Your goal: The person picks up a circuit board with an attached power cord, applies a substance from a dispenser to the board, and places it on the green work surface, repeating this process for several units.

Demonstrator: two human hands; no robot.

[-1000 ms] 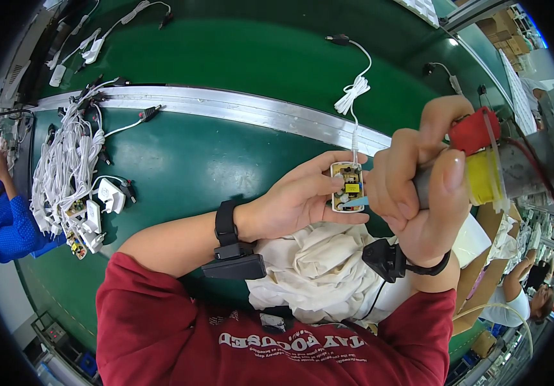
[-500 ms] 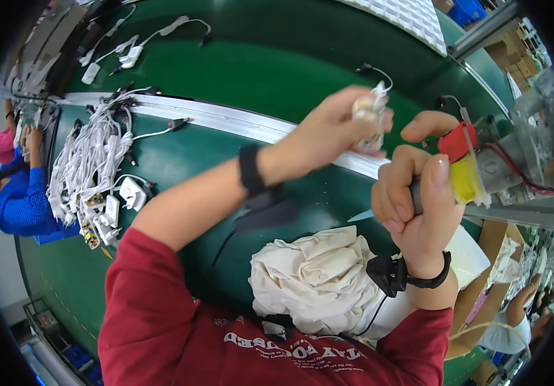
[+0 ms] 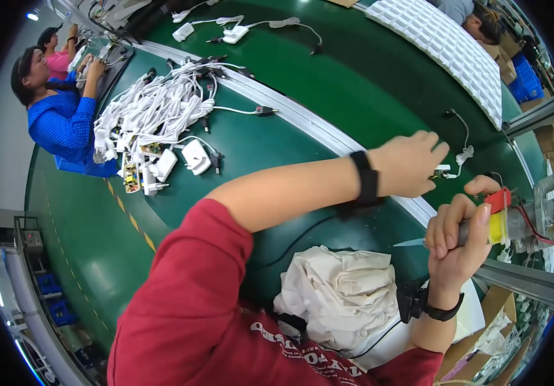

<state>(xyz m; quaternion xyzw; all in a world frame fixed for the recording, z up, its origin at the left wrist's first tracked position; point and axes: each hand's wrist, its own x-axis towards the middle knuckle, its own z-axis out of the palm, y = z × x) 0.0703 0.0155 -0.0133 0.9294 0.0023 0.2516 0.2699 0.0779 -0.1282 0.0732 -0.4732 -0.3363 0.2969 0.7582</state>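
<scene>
The left hand (image 3: 408,162) had moved outward over the last second. Earlier it held the small circuit board (image 3: 441,170) right by the pale blue tip (image 3: 408,243); now the board lay past the metal rail (image 3: 302,122) along the desk's (image 3: 264,141) far edge, apparently on the green strip (image 3: 354,103) there, with its white cord (image 3: 464,154) stretching away from the desk. That grip was loose, fingers spread over the board and partly hiding it; whether a fingertip or the thumb still touched it, I could not tell.

The right hand (image 3: 454,231) had kept its place toward the desk's right end, its grip closed firmly round the grey-bodied tool (image 3: 497,228). The tip pointed left over the desk, with no board beneath it.

I judged from this that the board's turn at the tip was over and its setting-down nearly complete. The pile of white cords (image 3: 154,109), with more boards at its near side, lay at the desk's left end.
</scene>
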